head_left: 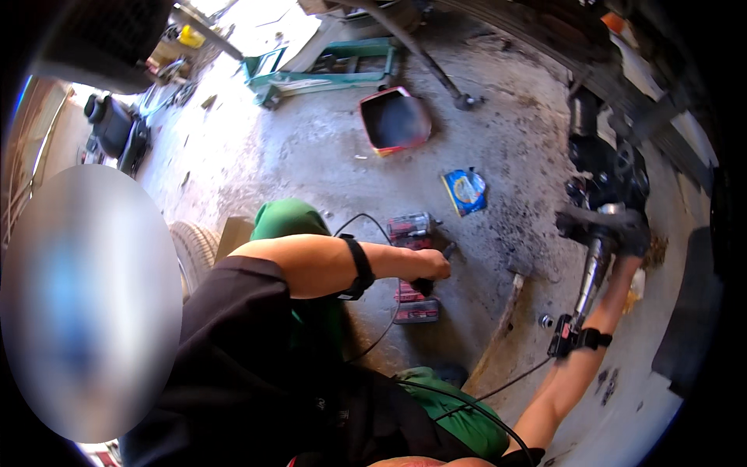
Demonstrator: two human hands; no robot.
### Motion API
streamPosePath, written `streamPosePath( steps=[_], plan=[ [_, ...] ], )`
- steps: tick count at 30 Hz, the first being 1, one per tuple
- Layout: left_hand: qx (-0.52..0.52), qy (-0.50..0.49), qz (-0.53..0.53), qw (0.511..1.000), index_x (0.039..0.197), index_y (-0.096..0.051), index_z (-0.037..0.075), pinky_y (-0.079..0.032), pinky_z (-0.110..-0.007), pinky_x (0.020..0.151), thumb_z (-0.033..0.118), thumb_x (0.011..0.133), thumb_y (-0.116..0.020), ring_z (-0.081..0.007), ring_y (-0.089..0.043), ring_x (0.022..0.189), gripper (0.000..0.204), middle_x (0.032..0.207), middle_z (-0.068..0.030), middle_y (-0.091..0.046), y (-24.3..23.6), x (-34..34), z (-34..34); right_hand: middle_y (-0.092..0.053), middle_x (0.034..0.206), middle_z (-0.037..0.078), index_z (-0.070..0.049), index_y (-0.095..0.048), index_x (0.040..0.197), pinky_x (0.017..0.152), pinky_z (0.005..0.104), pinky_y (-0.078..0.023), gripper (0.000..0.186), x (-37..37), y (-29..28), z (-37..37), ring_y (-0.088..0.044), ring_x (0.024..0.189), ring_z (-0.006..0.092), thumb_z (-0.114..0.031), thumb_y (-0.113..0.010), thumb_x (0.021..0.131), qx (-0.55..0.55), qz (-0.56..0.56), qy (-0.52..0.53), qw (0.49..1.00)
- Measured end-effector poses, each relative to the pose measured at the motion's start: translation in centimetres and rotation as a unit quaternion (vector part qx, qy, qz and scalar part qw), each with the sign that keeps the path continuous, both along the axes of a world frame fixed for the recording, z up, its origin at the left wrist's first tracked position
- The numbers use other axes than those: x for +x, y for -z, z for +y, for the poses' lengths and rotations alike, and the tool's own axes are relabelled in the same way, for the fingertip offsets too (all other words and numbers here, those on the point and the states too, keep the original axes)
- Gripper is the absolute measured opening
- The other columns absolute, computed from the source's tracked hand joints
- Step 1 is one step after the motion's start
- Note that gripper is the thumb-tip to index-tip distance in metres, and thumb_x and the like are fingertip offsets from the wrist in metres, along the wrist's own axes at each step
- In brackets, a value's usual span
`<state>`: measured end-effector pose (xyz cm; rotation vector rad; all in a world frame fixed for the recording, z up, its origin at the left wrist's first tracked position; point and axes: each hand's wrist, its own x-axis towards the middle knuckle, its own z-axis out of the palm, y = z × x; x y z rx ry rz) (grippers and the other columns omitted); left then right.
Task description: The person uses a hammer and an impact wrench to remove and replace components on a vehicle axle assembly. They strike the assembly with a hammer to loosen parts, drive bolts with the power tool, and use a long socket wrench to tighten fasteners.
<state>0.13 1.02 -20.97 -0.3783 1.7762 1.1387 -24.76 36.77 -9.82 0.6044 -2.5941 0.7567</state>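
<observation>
My left hand [433, 265] is closed in a fist around a dark tool, whose kind I cannot make out. Its dark tip [449, 250] shows past the fingers. Close by that hand are a red and grey power tool body [408, 226] and a red and dark battery-like block [417, 311]; my arm hides whether they join. My right hand [632, 237], very dark, reaches to the upper end of a silver metal shaft [594, 268] beside a black, greasy vehicle hub assembly [603, 179]. Its fingers seem closed there, but they blend with the dark parts.
A wooden-handled hammer [507, 307] lies between my hands, near a small socket-like metal piece [546, 320]. Farther off are a blue and yellow packet [465, 192], a red-rimmed square container [363, 115] and a green metal frame [311, 82]. A tyre [193, 249] stands left.
</observation>
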Motion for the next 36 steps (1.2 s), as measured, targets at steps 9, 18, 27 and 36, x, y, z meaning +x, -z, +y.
streamPosePath(
  steps=[9,18,27,36],
  plan=[
    [-0.208,0.326,0.159,0.908,0.103,-0.067,0.004,-0.049,-0.047,0.077,0.021,0.079,-0.060,-0.0334,-0.062,0.095,0.030,0.107,-0.0142,-0.064,-4.5,0.2,2.0,-0.063,0.083,0.005,-0.010,-0.062,0.088,0.070,0.0297,-0.047,0.028,-1.6,0.3,-1.7,-0.062,0.079,0.0165,-0.034,-0.068,0.075,0.096,0.066,-0.032,0.993],
    [-0.251,0.360,0.071,0.896,0.110,-0.066,0.011,-0.052,-0.049,0.067,0.022,0.072,-0.071,-0.0277,-0.061,0.098,0.039,0.112,-0.0070,-0.063,-7.8,0.3,0.6,-0.059,0.068,0.000,-0.014,-0.060,0.071,0.058,0.0272,-0.045,0.024,-2.3,-3.6,-3.6,-0.060,0.066,0.0119,-0.036,-0.069,0.074,0.152,0.261,-0.111,0.947],
    [-0.278,0.410,0.075,0.866,0.108,-0.068,0.016,-0.051,-0.050,0.074,0.025,0.077,-0.068,-0.0266,-0.062,0.098,0.032,0.110,-0.0048,-0.065,-4.2,-0.5,1.7,-0.063,0.077,0.005,-0.011,-0.060,0.087,0.059,0.0264,-0.047,0.020,-0.5,-2.4,-1.7,-0.062,0.068,0.0131,-0.028,-0.065,0.079,0.169,0.184,-0.051,0.967],
    [-0.250,0.399,0.162,0.867,0.094,-0.069,0.003,-0.054,-0.036,0.067,0.032,0.083,-0.062,-0.0247,-0.067,0.090,0.031,0.100,-0.0133,-0.068,-6.8,0.0,-0.6,-0.066,0.087,0.010,-0.007,-0.060,0.102,0.059,0.0255,-0.048,0.023,3.0,3.2,2.6,-0.064,0.070,0.0143,-0.020,-0.060,0.083,-0.129,-0.069,0.128,0.981]
  ],
)
